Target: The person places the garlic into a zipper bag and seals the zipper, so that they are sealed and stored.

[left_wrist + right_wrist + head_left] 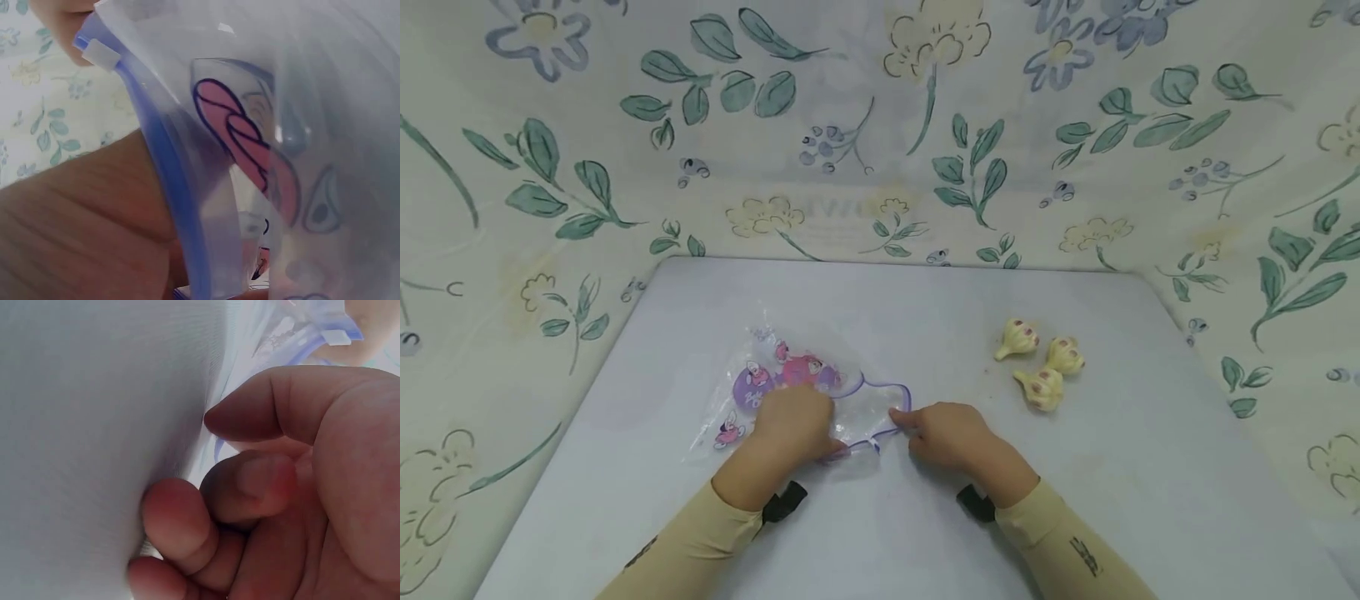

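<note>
Sleeves point(688, 542) reach toward a plastic bag point(752, 387) left of the garlic point(1056, 360). The left hand point(793, 421) lies on it, grip hidden; the right hand point(953, 435), mostly curled, touches its rim with one digit, pinch unclear.

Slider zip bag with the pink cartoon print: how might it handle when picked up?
The slider zip bag is probably floppy, since its clear sides crease. It is likely light, looking thin and see-through. Its blue zip strip may be stiffer, as it bends in a smooth curve.

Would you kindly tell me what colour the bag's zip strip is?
The zip strip is blue, clearest in the left wrist view.
</note>
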### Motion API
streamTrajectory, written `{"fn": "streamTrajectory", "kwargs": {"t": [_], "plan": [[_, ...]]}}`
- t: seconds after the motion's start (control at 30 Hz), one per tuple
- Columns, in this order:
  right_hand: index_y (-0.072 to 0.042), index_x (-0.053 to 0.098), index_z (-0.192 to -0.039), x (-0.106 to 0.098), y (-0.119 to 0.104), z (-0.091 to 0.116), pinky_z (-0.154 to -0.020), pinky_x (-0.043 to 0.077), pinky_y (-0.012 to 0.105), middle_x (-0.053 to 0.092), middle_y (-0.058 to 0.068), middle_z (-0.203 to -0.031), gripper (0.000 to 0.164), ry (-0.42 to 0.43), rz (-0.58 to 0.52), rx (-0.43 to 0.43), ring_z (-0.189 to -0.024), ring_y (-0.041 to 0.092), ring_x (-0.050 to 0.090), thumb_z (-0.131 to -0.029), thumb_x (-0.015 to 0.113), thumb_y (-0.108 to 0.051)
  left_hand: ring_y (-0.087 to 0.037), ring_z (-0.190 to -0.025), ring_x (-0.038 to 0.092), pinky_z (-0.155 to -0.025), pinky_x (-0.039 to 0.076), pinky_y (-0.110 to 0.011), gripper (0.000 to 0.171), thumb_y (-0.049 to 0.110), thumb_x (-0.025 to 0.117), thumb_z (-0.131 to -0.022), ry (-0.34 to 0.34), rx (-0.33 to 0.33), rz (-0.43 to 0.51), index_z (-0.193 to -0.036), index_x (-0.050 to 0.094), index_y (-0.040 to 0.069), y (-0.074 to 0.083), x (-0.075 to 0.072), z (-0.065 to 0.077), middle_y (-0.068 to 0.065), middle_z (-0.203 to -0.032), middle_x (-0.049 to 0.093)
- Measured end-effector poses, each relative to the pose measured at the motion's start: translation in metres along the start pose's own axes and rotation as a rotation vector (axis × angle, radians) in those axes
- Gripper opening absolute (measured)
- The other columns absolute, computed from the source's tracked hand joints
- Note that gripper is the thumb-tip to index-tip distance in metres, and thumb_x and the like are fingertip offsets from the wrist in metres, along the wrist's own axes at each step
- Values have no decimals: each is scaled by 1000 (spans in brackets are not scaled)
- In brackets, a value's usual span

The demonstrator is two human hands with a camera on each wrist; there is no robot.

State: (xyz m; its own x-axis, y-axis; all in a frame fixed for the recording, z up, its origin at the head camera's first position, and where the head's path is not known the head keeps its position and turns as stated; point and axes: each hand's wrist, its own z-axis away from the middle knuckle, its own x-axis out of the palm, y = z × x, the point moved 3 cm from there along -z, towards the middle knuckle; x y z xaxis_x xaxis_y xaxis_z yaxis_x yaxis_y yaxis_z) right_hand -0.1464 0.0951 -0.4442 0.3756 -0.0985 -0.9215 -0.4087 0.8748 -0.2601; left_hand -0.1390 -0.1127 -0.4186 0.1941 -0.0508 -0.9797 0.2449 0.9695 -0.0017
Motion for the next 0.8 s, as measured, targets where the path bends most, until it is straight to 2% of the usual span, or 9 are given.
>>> {"fn": "streamTrajectory", "kwargs": {"t": [0.1, 0.2, 0.3, 0.4, 0.47, 0.53, 0.6, 0.63, 0.8], "plan": [[-34, 55, -144, -1, -1, 4, -50, 28, 30, 42, -3, -56, 53, 8, 29, -22, -59, 14, 38, -92, 62, -21, -23, -65, 59, -56, 53, -47, 50, 57, 86, -69, 9, -9, 10, -68, 66, 10, 3, 3, -1, -6, -72, 62], [-32, 53, -146, -12, 0, 13, -48, 27, 30, 39, -6, -55, 55, 18, 20, -47, -53, 12, 35, -93, 62, -24, -24, -67, 61, -56, 54, -47, 52, 56, 87, -67, 6, -20, 18, -71, 68, 8, 5, 4, -2, -8, -76, 63], [-31, 51, -148, -35, 9, 28, -50, 33, 28, 51, -9, -64, 56, 75, -19, -18, -55, 9, 42, -94, 66, -29, -24, -68, 61, -56, 53, -47, 52, 57, 87, -67, 13, -27, 20, -70, 67, 9, 5, 4, -4, -8, -76, 64], [-24, 53, -147, -61, 36, 45, -55, 42, 29, 70, -3, -89, 58, 190, -36, 77, -66, 11, 56, -92, 71, -32, -24, -67, 60, -56, 53, -47, 52, 57, 87, -67, 17, -29, 23, -68, 66, 9, 5, 3, -5, -7, -76, 63], [-18, 53, -146, -71, 61, 57, -63, 51, 37, 72, 9, -112, 60, 265, -29, 183, -82, 22, 66, -92, 72, -33, -24, -67, 59, -56, 53, -46, 52, 57, 87, -67, 16, -28, 25, -68, 66, 9, 5, 2, -5, -7, -76, 63], [-11, 54, -145, -76, 87, 69, -73, 55, 48, 65, 20, -128, 61, 322, -31, 285, -101, 36, 67, -91, 72, -33, -24, -67, 59, -56, 53, -46, 52, 56, 87, -67, 14, -25, 24, -69, 67, 9, 6, 2, -5, -7, -76, 62], [-7, 53, -144, -75, 107, 79, -85, 52, 59, 57, 27, -138, 63, 330, -49, 387, -119, 46, 59, -90, 72, -35, -24, -67, 60, -57, 53, -46, 52, 56, 87, -67, 17, -18, 19, -71, 67, 8, 6, 1, -5, -8, -76, 63], [-6, 53, -144, -73, 115, 82, -88, 50, 62, 54, 29, -140, 65, 323, -55, 420, -122, 49, 56, -90, 72, -37, -25, -68, 60, -57, 53, -46, 52, 56, 87, -67, 19, -15, 18, -72, 68, 8, 6, 1, -5, -8, -76, 63], [-5, 47, -146, -56, 133, 82, -87, 50, 61, 51, 31, -140, 73, 250, -95, 484, -122, 49, 56, -89, 71, -45, -27, -70, 62, -58, 54, -47, 53, 56, 88, -66, 20, -21, 13, -75, 69, 7, 4, 0, -7, -9, -78, 64]]}}
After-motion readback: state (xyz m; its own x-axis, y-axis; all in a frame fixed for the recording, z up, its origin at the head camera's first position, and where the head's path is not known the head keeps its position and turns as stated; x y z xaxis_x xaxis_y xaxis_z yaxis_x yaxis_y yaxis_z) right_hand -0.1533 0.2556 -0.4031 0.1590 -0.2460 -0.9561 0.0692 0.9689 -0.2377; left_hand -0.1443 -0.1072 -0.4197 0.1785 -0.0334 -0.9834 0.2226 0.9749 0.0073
